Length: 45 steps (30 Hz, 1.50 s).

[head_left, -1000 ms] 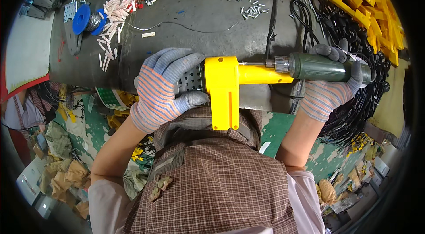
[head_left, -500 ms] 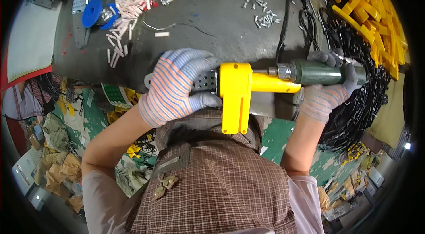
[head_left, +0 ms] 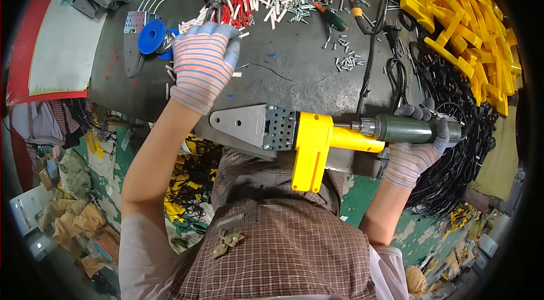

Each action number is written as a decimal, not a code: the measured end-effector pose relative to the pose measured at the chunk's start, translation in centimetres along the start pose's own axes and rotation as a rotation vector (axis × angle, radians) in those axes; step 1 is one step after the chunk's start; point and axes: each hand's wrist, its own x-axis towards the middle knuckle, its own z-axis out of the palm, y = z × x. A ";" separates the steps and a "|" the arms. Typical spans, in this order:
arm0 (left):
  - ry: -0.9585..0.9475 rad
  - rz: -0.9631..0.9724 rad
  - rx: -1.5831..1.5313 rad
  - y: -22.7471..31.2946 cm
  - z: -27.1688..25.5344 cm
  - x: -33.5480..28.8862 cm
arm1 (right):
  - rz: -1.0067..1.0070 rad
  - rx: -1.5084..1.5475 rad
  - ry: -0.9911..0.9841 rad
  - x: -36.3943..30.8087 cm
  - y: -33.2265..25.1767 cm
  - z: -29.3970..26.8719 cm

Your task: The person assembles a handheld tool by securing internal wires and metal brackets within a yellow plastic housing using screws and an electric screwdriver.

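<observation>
The yellow housing (head_left: pixel 313 132) sits at the near edge of the desk (head_left: pixel 283 96); a bump from the green driver (head_left: pixel 411 130), clasped in my right hand (head_left: pixel 416 156), could knock it off. My left hand (head_left: pixel 201 64) is near the pliers (head_left: pixel 213 4), grip hidden.

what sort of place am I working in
Probably an assembly workshop: a heap of yellow plastic parts, loose screws on the worktop, and a green power screwdriver in your right hand.
</observation>
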 end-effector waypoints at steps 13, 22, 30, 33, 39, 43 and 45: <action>-0.367 0.348 0.578 1.4 0.0 2.8 | 0.040 0.005 -0.029 0.0 -0.3 -0.1; -0.317 0.182 0.113 2.4 -1.7 1.6 | -0.012 -0.031 0.049 -0.3 0.2 1.0; 0.119 -0.035 -0.551 8.4 -1.6 -9.1 | 0.028 -0.047 -0.007 -0.2 -0.2 0.6; 0.145 -0.046 -0.531 9.0 -1.1 -9.1 | 0.008 -0.078 0.017 -0.1 -0.1 0.5; 0.127 -0.028 -0.472 9.3 -0.7 -8.6 | -0.002 -0.087 0.038 -0.6 0.0 0.6; 0.149 0.029 -0.513 8.8 -0.2 -8.8 | 0.011 -0.106 0.001 -0.2 -0.3 0.1; 0.162 0.033 -0.519 8.8 0.1 -8.9 | -0.007 -0.112 0.013 -0.3 -0.2 0.4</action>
